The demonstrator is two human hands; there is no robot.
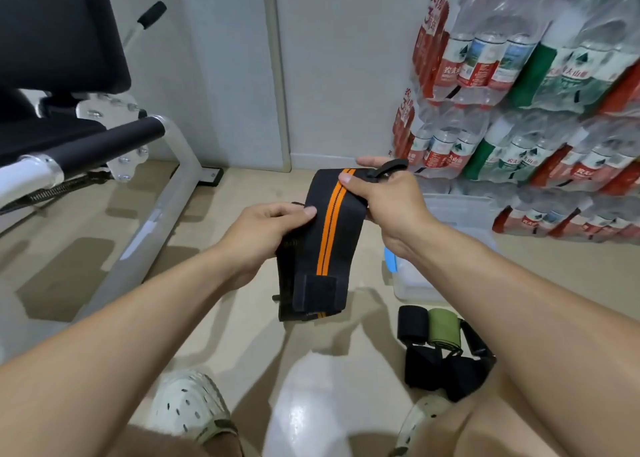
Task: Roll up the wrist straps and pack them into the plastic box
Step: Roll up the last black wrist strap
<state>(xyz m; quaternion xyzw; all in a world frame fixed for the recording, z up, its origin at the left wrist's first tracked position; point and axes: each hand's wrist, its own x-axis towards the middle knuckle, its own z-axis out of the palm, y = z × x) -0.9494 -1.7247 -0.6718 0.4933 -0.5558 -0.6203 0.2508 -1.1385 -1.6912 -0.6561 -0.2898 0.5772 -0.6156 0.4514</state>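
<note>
I hold a black wrist strap with two orange stripes (329, 235) up in front of me, hanging lengthwise with its velcro patch at the lower end. My left hand (266, 235) pinches its left edge near the middle. My right hand (388, 197) grips its top end, where a black thumb loop sticks out. The clear plastic box (460, 211) with a blue clip stands on the floor behind my right forearm, partly hidden. A pile of other straps (446, 349), black and olive green, lies on the floor at the lower right.
A weight bench with black pads and a white frame (104, 138) fills the left side. Shrink-wrapped packs of water bottles (540, 93) are stacked against the wall at the right. My feet in pale clogs (190, 404) are at the bottom. The floor is beige tile.
</note>
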